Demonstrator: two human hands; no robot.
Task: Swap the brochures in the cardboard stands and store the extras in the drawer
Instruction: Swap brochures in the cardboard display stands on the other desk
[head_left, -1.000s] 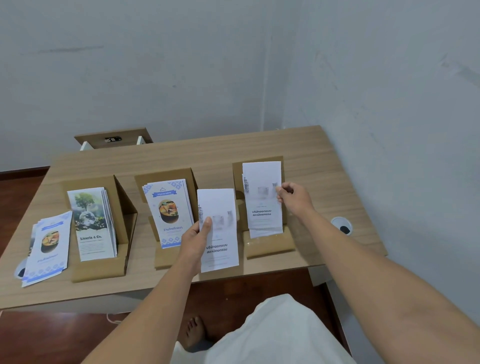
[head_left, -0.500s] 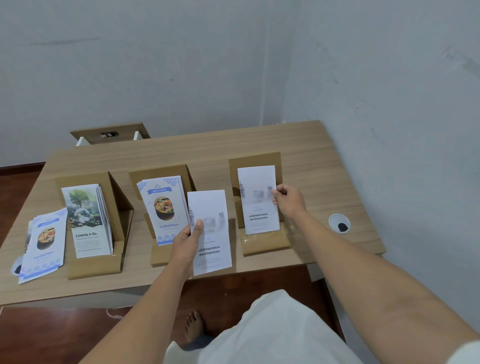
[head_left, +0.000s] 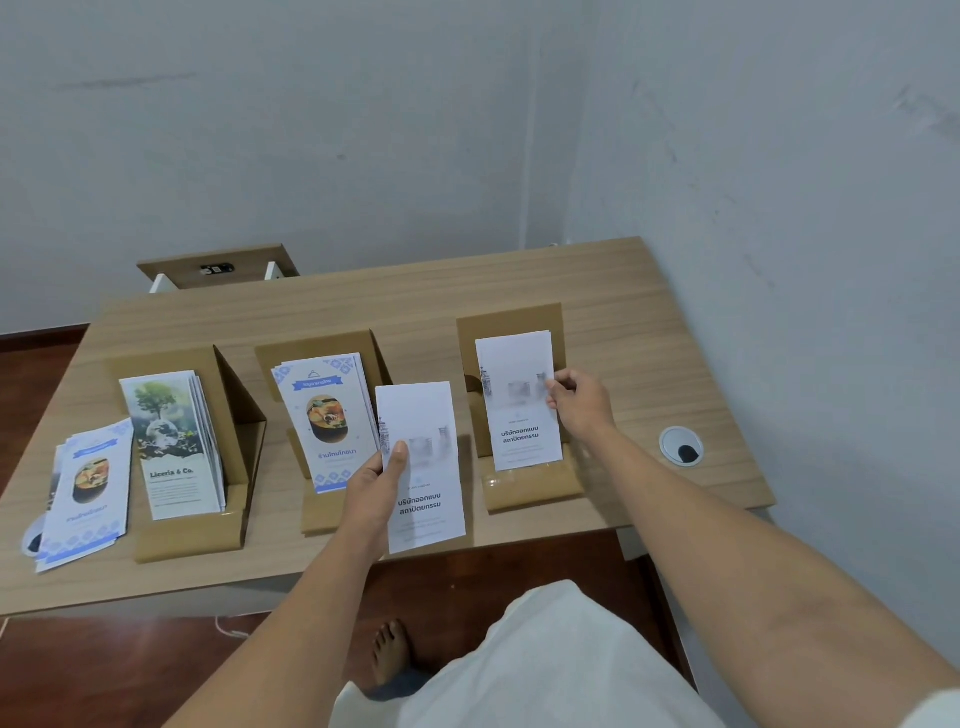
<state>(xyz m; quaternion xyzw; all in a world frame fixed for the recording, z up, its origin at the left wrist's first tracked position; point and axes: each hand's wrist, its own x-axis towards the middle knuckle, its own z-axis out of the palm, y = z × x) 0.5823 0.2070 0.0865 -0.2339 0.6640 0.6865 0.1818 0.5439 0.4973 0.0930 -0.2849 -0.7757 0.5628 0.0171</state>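
Observation:
Three cardboard stands sit in a row on the wooden desk (head_left: 597, 291). The left stand (head_left: 234, 410) holds tree brochures (head_left: 171, 447). The middle stand (head_left: 311, 348) holds blue food brochures (head_left: 324, 415). In the right stand (head_left: 511, 319) a white brochure (head_left: 517, 410) leans upright, pinched at its right edge by my right hand (head_left: 584, 402). My left hand (head_left: 376, 486) holds a second white brochure (head_left: 421, 467) above the desk's front edge, between the middle and right stands.
A loose pile of blue food brochures (head_left: 85, 493) lies flat at the desk's left end. A round cable grommet (head_left: 681, 447) is set in the desk at the right. Walls close in behind and to the right. A small wooden unit (head_left: 218, 267) stands behind the desk.
My right hand has lowered the white brochure into the right stand. My left hand has kept hold of its white brochure with little movement.

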